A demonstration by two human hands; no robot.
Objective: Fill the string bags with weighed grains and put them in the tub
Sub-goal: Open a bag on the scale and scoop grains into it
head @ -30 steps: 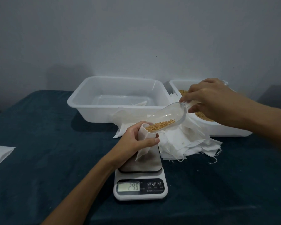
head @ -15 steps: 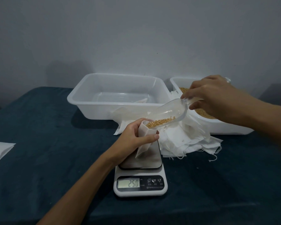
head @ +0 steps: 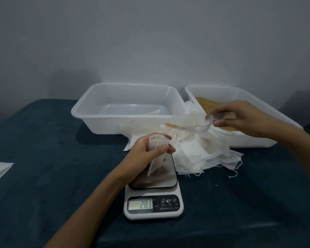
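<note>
Head view: left hand (head: 147,151) pinches bag (head: 157,154) mouth-up over scale (head: 153,194), bag bottom on platter near tabletop front edge, long axis upright, slightly tilted. Right hand (head: 240,119) grips scoop (head: 191,124) handle; scoop lies level, mouth pointing left, few grains (head: 170,124) at lip, just above and right of bag mouth, apart. Display reads 28.3. Empty tub (head: 129,108) behind bag, toward back edge; left hand nearer. Grain tub (head: 240,92) at right; spare bags (head: 200,153) between.

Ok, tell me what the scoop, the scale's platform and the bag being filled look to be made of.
Scoop: clear glossy plastic, since the bags behind show through it.
Scale's platform: probably brushed steel, with a dull grey sheen.
Bag: thin white matte fabric, likely non-woven, creased softly.
</note>
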